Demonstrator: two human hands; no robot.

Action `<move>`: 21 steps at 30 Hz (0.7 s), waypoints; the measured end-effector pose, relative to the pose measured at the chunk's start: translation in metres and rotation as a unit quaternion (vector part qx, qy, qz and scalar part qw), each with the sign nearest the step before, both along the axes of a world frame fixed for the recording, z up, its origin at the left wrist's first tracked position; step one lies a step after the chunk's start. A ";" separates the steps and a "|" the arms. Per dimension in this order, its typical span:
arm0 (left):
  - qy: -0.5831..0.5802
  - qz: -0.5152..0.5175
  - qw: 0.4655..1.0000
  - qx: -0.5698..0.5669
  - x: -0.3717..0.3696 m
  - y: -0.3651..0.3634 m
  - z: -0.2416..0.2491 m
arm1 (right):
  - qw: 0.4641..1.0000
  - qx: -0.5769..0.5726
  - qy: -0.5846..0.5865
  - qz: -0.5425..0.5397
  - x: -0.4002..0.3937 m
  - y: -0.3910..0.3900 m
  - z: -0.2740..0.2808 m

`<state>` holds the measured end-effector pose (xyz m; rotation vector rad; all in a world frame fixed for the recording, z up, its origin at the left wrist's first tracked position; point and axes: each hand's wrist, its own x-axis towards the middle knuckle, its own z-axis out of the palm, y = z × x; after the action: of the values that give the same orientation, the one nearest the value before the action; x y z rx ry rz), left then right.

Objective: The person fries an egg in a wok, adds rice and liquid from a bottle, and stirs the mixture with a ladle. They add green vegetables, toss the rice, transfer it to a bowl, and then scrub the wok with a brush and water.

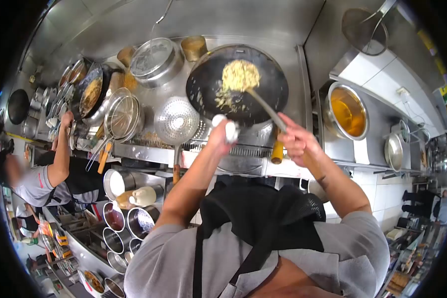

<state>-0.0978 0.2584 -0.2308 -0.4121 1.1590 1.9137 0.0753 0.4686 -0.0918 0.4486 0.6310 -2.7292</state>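
My left hand is closed around a white, motion-blurred cloth at the near rim of the black wok. In my right hand is the long metal handle of a wok ladle. Its head is hidden by a heap of pale yellow chopped food, which looks like egg or fried rice. Loose bits of the same food stick to the wok's left and lower wall. A yellow wooden handle points toward me beside my right fingers.
A perforated skimmer, wire strainers and a lidded steel pot lie left of the wok. To the right stands a bowl of amber liquid. Several seasoning pots are at lower left. A co-worker handles another wok at far left.
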 end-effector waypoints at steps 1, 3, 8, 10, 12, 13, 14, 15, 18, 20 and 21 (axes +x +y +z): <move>-0.021 0.055 0.993 -0.098 -0.001 0.016 0.022 | 1.000 0.010 -0.001 -0.009 -0.003 0.002 0.004; 0.011 0.065 0.997 -0.044 0.023 0.009 0.007 | 0.999 0.038 0.008 -0.015 -0.002 0.012 0.014; -0.035 0.047 0.998 0.026 0.073 -0.041 0.067 | 0.999 0.043 0.016 -0.008 0.003 0.043 0.018; -0.025 0.057 0.997 -0.040 0.016 -0.032 0.090 | 0.999 0.011 -0.021 -0.021 0.004 0.042 0.025; 0.047 0.066 0.993 -0.086 0.018 -0.024 0.122 | 0.999 0.035 -0.028 -0.023 0.014 0.040 0.037; 0.099 0.058 0.990 -0.087 0.033 -0.028 0.122 | 0.997 0.057 -0.046 -0.029 0.020 0.041 0.041; 0.216 0.078 0.970 -0.073 0.048 -0.036 0.100 | 0.997 0.048 -0.046 -0.026 0.028 0.044 0.041; 0.245 0.082 0.964 -0.069 0.070 -0.043 0.102 | 0.997 0.044 -0.051 -0.028 0.035 0.042 0.042; 0.387 0.064 0.903 -0.173 0.091 -0.055 0.044 | 0.990 0.136 -0.047 0.002 0.041 0.029 0.053; 0.363 0.080 0.918 -0.135 0.087 -0.054 0.035 | 0.991 0.135 -0.016 0.020 0.029 0.024 0.030; 0.335 0.085 0.928 -0.140 0.075 -0.050 0.042 | 0.990 0.135 0.018 0.037 0.022 0.022 0.019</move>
<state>-0.0223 0.2080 -0.1887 0.0142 1.9071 2.1134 0.0969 0.4909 -0.0731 0.4296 1.0134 -2.5966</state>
